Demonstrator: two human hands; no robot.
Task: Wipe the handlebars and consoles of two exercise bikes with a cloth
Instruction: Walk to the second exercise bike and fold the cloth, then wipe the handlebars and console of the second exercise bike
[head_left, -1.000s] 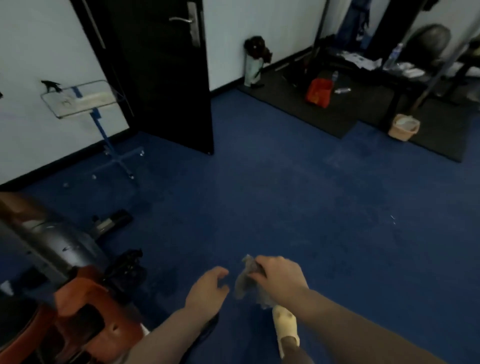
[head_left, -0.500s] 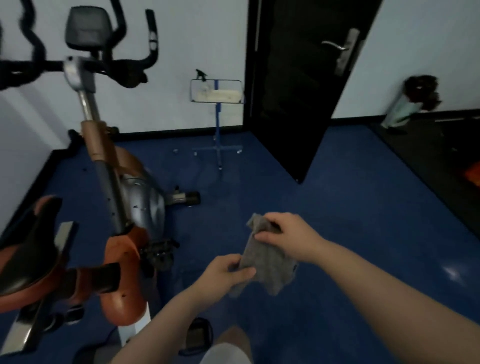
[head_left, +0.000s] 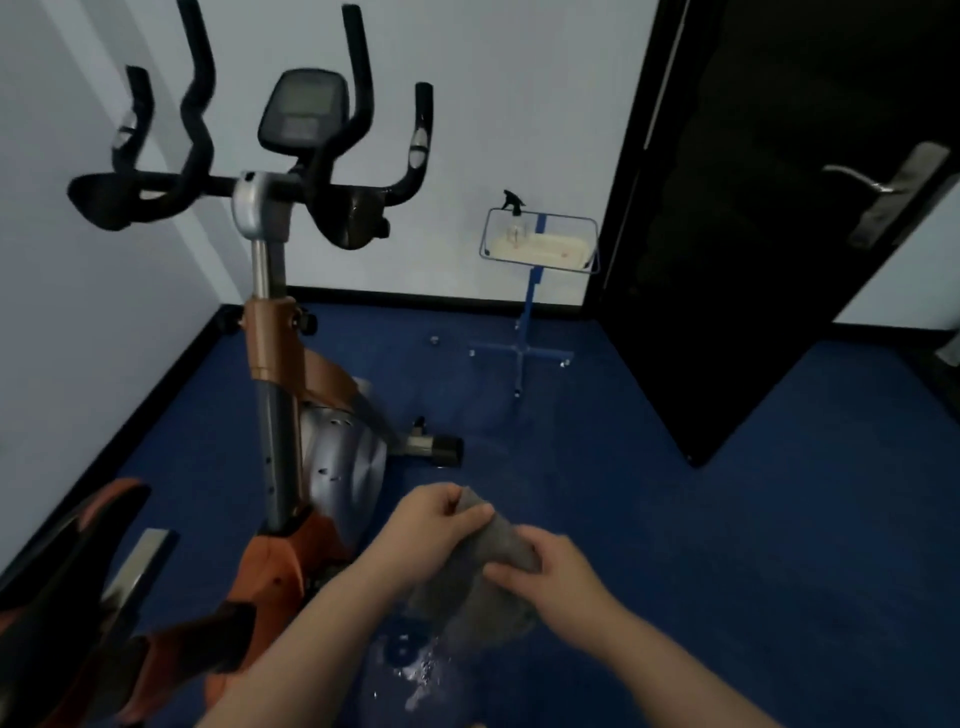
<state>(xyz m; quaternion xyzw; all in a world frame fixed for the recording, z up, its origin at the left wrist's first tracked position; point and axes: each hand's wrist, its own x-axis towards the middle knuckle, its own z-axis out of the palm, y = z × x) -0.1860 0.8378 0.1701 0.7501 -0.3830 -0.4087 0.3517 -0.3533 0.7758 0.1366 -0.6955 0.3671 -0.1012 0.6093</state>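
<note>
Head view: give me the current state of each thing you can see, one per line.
Cloth: bunched, held by both hands, off the bike.
Left hand: grips the cloth's upper end.
Right hand: grips the cloth's lower part.
Console: screen dark, untouched.
Handlebars: untouched.
Door: open.
Floor: wet beneath the cloth.

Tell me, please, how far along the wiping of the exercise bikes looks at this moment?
Nothing looks wiped yet. In hand: the left hand and right hand both grip the grey cloth, apparently wringing it, with drops on the blue floor below. Left: the black curved handlebars and dark oval console of the orange bike, untouched, plus the second bike, which is not in view.
</note>
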